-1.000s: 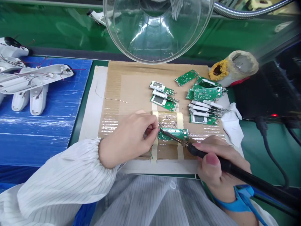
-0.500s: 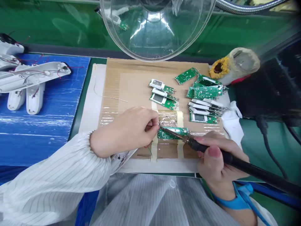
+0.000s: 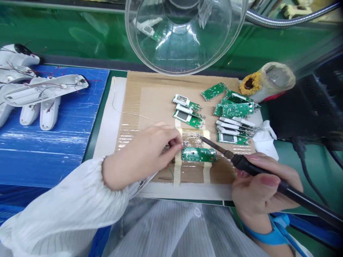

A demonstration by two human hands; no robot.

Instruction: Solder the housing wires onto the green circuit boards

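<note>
A clear plastic hood (image 3: 184, 43) hung beyond the left hand (image 3: 150, 153); a blue board (image 3: 50, 153) lay to that hand's left. Beyond the right hand (image 3: 265, 189) I saw a white cloth (image 3: 266, 142), a yellow flower (image 3: 248, 84) and a metal hose (image 3: 292, 23).

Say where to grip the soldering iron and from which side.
I'd grip the soldering iron's black handle, coming from the picture's lower right, where the right hand sits. The handle is thick and slants down that way; the slim metal shaft points up-left and may be hot, so best avoided.
</note>
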